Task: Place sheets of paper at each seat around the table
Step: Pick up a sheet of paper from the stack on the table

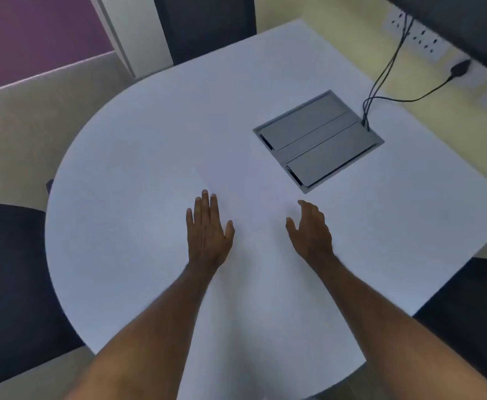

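Note:
A white sheet of paper (254, 192) lies on the white table (126, 174), faint against it, its far left corner near the table's middle. My left hand (209, 229) rests flat with fingers spread on the sheet's left part. My right hand (311, 229) hovers or touches lightly at the sheet's right part, fingers curved and apart, holding nothing. How many sheets lie there I cannot tell.
A grey cable box (319, 141) is set into the table at the right, with black cables (386, 70) running up to wall sockets (421, 39). Dark chairs stand at the left (8, 284), the far side (204, 27) and the right (473, 307).

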`<state>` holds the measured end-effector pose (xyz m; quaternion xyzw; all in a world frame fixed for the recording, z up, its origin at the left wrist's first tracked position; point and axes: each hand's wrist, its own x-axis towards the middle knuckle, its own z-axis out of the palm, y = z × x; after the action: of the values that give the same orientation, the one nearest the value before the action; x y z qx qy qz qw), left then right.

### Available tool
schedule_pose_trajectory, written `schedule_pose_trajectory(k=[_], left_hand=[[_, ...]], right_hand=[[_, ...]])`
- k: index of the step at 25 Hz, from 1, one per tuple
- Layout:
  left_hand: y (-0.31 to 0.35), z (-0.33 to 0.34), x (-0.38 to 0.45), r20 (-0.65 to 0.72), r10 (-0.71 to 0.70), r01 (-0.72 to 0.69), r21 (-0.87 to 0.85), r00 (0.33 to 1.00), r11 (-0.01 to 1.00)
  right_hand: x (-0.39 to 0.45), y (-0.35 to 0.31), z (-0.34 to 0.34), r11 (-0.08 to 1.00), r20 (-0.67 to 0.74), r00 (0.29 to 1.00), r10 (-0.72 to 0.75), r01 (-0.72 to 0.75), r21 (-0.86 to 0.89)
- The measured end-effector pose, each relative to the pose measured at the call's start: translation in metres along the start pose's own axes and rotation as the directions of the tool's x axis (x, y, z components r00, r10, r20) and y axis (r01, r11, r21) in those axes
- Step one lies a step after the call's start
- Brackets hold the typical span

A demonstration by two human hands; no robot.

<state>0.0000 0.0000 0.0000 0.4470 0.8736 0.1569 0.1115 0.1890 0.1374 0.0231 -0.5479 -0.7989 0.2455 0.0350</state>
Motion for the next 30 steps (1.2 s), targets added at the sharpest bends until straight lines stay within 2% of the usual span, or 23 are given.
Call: schedule_pose_trajectory(k=[3, 7, 11, 16, 20, 25, 30], left_hand=[[-0.009, 0.037, 0.005, 0.061, -0.127, 0.129, -0.017, 0.99, 0.992], [-0.02, 0.074, 0.017, 0.124, -0.175, 0.179, -0.017, 0.977, 0.984], [-0.019, 0.096, 0.046, 0.102, -0.192, 0.2, -0.075, 0.976, 0.977], [-0.01, 0.127, 0.075, 0.052, -0.126, 0.13, -0.071, 0.991, 0.989], [-0.008, 0.149, 0.078, 0.007, -0.134, 0.132, 0.107, 0.991, 0.985], [-0.011, 0.161, 0.079, -0.034, -0.121, 0.125, 0.177, 0.992, 0.976], [-0.012, 0.163, 0.08, -0.03, -0.117, 0.121, 0.203, 0.993, 0.972]], right_hand=[[0.028, 0.011, 0.03, 0.982, 0.03, 0.993, 0.114, -0.118, 0.146], [0.064, 0.02, 0.059, 0.963, 0.05, 0.99, 0.129, -0.137, 0.231], [0.1, 0.029, 0.076, 0.987, 0.009, 0.997, 0.076, -0.076, 0.141], [0.132, 0.039, 0.091, 0.995, -0.004, 0.996, 0.084, -0.084, -0.05], [0.135, 0.043, 0.101, 0.986, -0.049, 0.999, 0.025, -0.032, -0.162], [0.131, 0.047, 0.112, 0.981, -0.112, 0.994, -0.006, -0.015, -0.192], [0.128, 0.044, 0.113, 0.99, -0.174, 0.983, -0.059, 0.036, -0.136]])
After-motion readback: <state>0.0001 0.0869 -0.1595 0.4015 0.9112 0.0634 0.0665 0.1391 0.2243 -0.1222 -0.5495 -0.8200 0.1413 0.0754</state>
